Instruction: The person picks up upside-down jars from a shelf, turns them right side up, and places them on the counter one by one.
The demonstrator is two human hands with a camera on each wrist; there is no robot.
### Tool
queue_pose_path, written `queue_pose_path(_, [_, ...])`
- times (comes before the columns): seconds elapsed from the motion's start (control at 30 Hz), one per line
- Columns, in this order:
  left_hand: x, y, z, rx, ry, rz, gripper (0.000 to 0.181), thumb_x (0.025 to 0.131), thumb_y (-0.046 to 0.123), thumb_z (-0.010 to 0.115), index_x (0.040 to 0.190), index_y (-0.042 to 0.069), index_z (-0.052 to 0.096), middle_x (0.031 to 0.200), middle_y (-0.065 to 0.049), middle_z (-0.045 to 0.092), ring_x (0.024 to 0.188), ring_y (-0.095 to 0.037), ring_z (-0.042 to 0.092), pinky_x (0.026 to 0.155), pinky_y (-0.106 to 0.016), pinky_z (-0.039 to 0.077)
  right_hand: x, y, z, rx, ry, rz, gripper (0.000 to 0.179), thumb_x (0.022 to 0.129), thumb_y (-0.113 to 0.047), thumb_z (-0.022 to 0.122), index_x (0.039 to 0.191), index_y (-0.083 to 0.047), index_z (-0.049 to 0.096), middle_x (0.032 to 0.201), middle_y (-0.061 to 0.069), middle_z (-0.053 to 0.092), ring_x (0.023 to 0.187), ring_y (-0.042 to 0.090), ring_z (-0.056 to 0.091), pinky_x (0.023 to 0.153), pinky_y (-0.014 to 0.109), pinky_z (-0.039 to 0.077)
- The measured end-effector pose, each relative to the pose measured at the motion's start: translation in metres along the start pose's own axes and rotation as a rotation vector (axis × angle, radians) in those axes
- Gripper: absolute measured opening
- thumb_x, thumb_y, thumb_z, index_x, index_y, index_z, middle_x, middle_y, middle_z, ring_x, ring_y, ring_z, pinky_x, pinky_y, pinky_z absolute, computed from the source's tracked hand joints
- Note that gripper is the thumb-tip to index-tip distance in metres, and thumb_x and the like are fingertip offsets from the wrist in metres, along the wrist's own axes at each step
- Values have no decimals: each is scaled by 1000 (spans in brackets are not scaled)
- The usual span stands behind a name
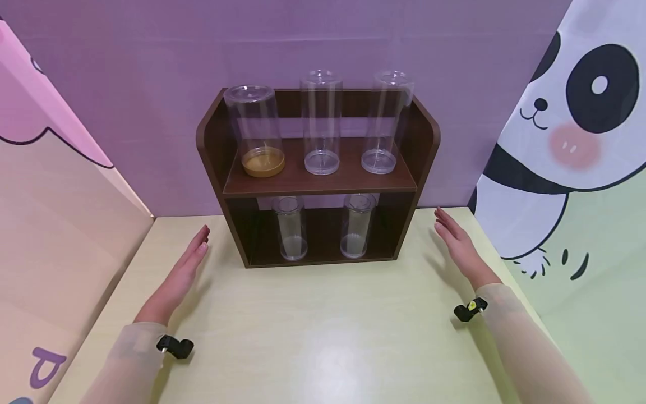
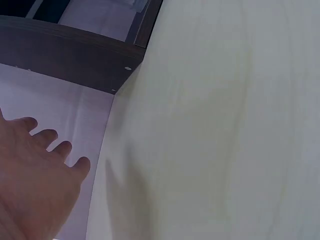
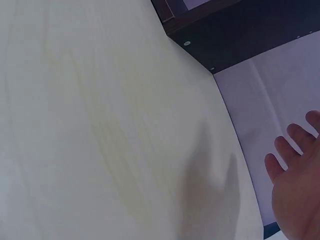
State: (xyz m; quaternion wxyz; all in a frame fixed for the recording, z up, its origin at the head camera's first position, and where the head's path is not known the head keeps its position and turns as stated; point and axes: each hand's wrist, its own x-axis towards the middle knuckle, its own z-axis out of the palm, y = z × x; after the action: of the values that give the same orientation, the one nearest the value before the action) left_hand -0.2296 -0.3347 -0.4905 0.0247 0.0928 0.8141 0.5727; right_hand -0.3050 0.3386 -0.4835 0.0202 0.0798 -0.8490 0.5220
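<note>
In the head view, the left hand (image 1: pixel 176 278) and the right hand (image 1: pixel 463 249) are held above the table (image 1: pixel 323 325), one at each side of the shelf (image 1: pixel 323 185), apart from it, with fingers straight. The shelf is dark brown, smooth, with rounded upper side panels. Five transparent, cylindrical jars stand upright in it: three above, two below. The upper left jar (image 1: pixel 254 123) is wider and has a golden base (image 1: pixel 263 163). Behind is a purple wall (image 1: pixel 166 112); at right, a panda picture (image 1: pixel 580 123). The side panels stand between the hands and the lower jars.

In the left wrist view, the fingers are slightly spread, holding nothing; the shelf's corner is near, on pale grained table.

In the right wrist view, the fingers are also slightly spread and free, near the shelf's dark side.
</note>
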Motion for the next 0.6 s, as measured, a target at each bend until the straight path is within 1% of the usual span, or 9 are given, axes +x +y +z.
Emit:
queue_pose_path(0.13, [-1, 0, 4, 11, 18, 8, 70, 122, 43, 34, 179, 20, 0, 185, -14, 2, 168, -46, 2, 134, -67, 1, -2, -2, 2, 27, 9, -18, 68, 120, -37, 48, 177, -10, 21, 180, 20, 26, 165, 43, 25, 134, 60, 21])
queue_pose_path(0.17, [-2, 0, 4, 14, 31, 14, 70, 122, 41, 36, 179, 18, 3, 185, -16, 5, 168, -46, 6, 136, -59, 6, -2, -2, 3, 29, 15, -23, 68, 120, -36, 48, 177, -9, 22, 179, 21, 28, 164, 43, 27, 134, 58, 22])
queue_pose_path(0.23, [-2, 0, 6, 20, 69, 42, 68, 122, 35, 41, 179, 12, 11, 182, -22, 17, 166, -45, 18, 135, -41, 21, -1, -2, 5, 31, 25, -32, 67, 120, -34, 49, 176, -6, 25, 177, 22, 32, 163, 41, 32, 134, 44, 28])
queue_pose_path(0.3, [-3, 0, 7, 31, 112, 73, 63, 121, 29, 46, 175, 5, 24, 174, -25, 33, 159, -39, 36, 124, -24, 36, -2, -2, 8, 30, 43, -44, 64, 120, -32, 50, 174, -4, 30, 174, 23, 39, 158, 36, 42, 128, 27, 35])
queue_pose_path(0.37, [-3, -1, 8, 37, 143, 101, 55, 119, 22, 52, 166, -2, 38, 161, -21, 51, 146, -28, 52, 107, -11, 45, -3, -3, 10, 36, 64, -61, 60, 119, -29, 52, 170, -1, 36, 167, 26, 47, 147, 24, 52, 117, 14, 39])
queue_pose_path(0.43, [-5, -2, 9, 46, 153, 114, 47, 117, 20, 57, 157, -5, 49, 147, -9, 64, 131, -15, 61, 99, -9, 49, -4, -5, 13, 52, 85, -89, 55, 118, -24, 54, 165, 3, 43, 159, 28, 54, 133, 10, 57, 107, 8, 41])
queue_pose_path(0.5, [-8, -3, 9, 61, 146, 111, 42, 116, 19, 60, 150, -5, 55, 137, -1, 69, 122, -6, 64, 96, -9, 51, -5, -7, 15, 59, 100, -114, 50, 117, -20, 56, 159, 5, 48, 151, 27, 60, 121, -1, 58, 101, 8, 44])
queue_pose_path(0.57, [-11, -3, 10, 69, 131, 108, 40, 115, 18, 61, 147, -6, 57, 133, -1, 71, 118, -2, 64, 96, -10, 51, -8, -9, 17, 57, 100, -134, 47, 116, -17, 58, 156, 7, 51, 142, 18, 66, 115, -6, 59, 99, 8, 46])
queue_pose_path(0.6, [-12, -3, 10, 73, 126, 110, 39, 115, 17, 62, 147, -6, 58, 133, -4, 71, 117, -1, 64, 96, -10, 51, -9, -10, 17, 54, 99, -142, 46, 115, -17, 59, 154, 7, 52, 139, 12, 67, 114, -6, 59, 97, 9, 47])
